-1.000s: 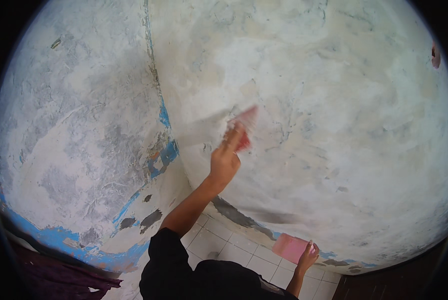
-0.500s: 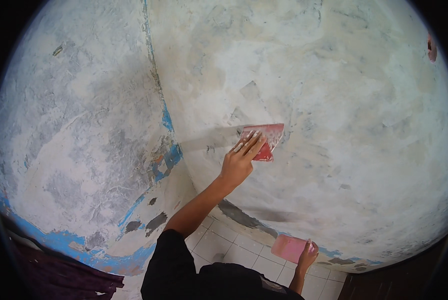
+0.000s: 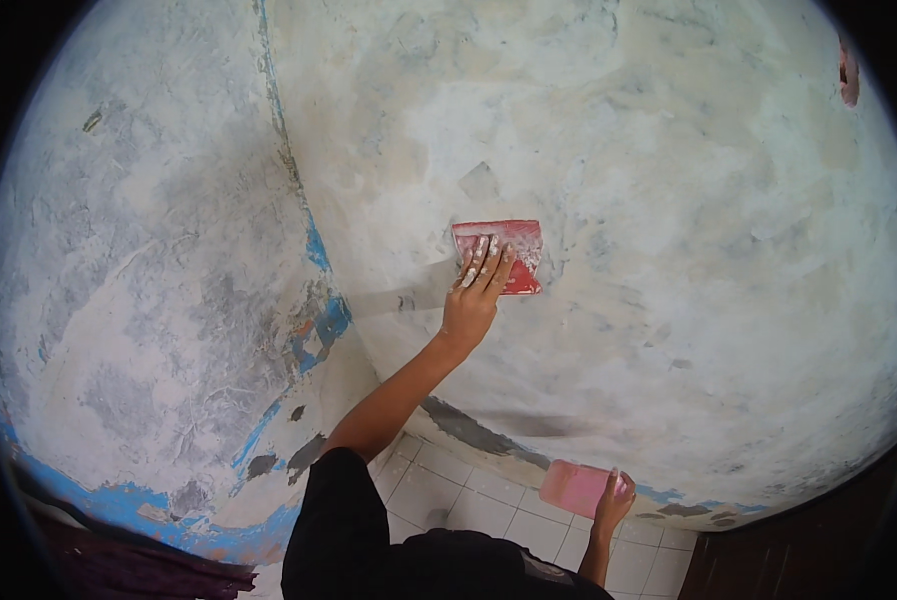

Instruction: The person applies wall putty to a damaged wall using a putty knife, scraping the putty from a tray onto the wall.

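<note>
A red, flat putty spreader lies against the pale plastered wall, smeared with white paste. My left hand is on it, several paste-coated fingers pressed along its face; the thumb is hidden. Low down at the right, my right hand grips a pink rectangular plastic plate by its right end, apart from the spreader. Just above the spreader a grey squarish patch shows on the wall.
A wall corner with peeling blue paint runs down on the left. White floor tiles lie below. Dark purple cloth hangs at lower left, and a dark brown surface stands at lower right.
My left hand and the spreader have moved up and slightly left over the wall. A grey mark at the spreader's upper left no longer shows. My right hand stays nearly in place.
</note>
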`<state>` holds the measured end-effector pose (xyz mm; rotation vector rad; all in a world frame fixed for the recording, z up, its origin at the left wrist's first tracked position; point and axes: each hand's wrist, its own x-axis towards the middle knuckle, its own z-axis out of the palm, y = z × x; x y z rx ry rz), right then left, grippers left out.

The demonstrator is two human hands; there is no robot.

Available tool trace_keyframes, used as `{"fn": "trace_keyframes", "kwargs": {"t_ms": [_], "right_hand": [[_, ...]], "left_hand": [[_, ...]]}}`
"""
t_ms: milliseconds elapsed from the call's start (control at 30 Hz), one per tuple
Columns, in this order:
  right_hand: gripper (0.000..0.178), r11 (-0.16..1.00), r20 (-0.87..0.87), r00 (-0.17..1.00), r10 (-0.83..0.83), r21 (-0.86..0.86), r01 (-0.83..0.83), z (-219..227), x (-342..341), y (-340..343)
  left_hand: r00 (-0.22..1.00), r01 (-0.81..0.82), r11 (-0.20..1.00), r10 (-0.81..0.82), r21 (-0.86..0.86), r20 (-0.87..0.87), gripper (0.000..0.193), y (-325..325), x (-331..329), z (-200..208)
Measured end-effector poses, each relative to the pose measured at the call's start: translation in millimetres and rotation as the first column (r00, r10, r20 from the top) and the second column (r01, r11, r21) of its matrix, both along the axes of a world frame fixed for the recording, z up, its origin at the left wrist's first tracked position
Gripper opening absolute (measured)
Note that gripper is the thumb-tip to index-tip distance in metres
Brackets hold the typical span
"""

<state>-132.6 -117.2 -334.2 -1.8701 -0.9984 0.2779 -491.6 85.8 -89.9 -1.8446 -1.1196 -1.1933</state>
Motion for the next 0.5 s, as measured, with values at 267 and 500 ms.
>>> {"fn": "trace_keyframes", "kwargs": {"t_ms": [267,500], "right_hand": [[0.048,0.999,-0.001,1.0,-0.03,-0.041,0.03,-14,16,-15],[0.049,0.999,0.002,1.0,-0.019,-0.029,0.019,-9,10,-7]], "left_hand": [[0.985,0.167,0.977,-0.171,-0.136,-0.018,0.069,-42,-19,-29],[0.842,0.247,0.969,-0.208,-0.013,0.498,0.08,-52,-33,62]]}}
